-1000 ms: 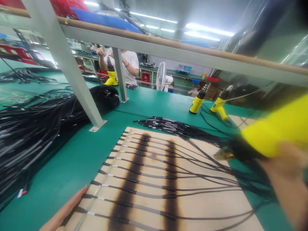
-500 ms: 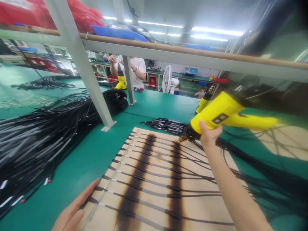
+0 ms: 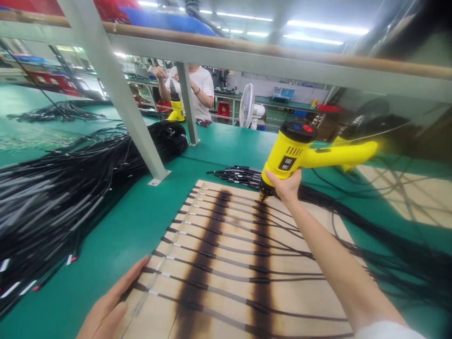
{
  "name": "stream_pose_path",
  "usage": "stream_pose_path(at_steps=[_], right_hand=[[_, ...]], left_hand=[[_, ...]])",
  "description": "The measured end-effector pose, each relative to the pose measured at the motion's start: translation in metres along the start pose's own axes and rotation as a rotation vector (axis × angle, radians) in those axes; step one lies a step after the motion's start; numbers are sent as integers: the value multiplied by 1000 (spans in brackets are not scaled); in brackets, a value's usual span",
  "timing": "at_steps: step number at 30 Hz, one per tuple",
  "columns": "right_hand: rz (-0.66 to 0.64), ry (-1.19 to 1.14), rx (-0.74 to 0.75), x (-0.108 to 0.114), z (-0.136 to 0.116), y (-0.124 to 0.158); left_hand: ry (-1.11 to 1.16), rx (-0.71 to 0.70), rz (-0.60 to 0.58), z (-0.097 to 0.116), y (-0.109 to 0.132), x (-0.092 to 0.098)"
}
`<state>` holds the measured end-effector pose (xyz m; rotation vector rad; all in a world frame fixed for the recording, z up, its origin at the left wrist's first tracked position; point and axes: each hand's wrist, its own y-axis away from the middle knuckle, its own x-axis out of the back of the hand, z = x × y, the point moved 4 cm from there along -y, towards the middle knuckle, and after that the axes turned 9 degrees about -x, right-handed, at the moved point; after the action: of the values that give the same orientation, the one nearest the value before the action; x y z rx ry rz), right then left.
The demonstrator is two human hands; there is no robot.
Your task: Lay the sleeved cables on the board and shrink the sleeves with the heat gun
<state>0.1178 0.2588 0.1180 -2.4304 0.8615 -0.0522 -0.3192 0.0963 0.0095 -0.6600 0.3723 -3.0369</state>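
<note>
My right hand (image 3: 286, 185) grips a yellow heat gun (image 3: 287, 153) by its barrel, near the black nozzle end. The nozzle points down over the far part of a wooden board (image 3: 236, 226), at the right-hand scorched stripe. Several black cables (image 3: 226, 254) with grey sleeves lie side by side across the board, over two dark burnt stripes. My left hand (image 3: 109, 301) rests at the board's near left edge, fingers stretched out beside the cable ends. Whether it touches a cable is not clear.
A thick bundle of black cables (image 3: 106, 155) covers the green table (image 3: 127, 226) at left. A grey metal post (image 3: 116, 89) and shelf beam stand ahead. Across the table are a person in a white shirt (image 3: 205, 89), another heat gun (image 3: 176, 108) and a white fan (image 3: 247, 106).
The heat gun has swung from a slanted position to nearly upright, its nozzle now pointing down at the cables. The view has tilted down slightly. My left hand stays at the board's edge.
</note>
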Motion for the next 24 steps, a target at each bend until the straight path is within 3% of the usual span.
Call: stream_pose_path(at_steps=[10, 17, 24], right_hand=[[-51, 25, 40, -6, -2, 1], [5, 16, 49, 2, -5, 0], [-26, 17, 69, 6, -9, 1]], left_hand=[[-82, -47, -90, -1, -2, 4], [-212, -145, -219, -9, -5, 10], [-218, -175, -205, -7, -6, 12]])
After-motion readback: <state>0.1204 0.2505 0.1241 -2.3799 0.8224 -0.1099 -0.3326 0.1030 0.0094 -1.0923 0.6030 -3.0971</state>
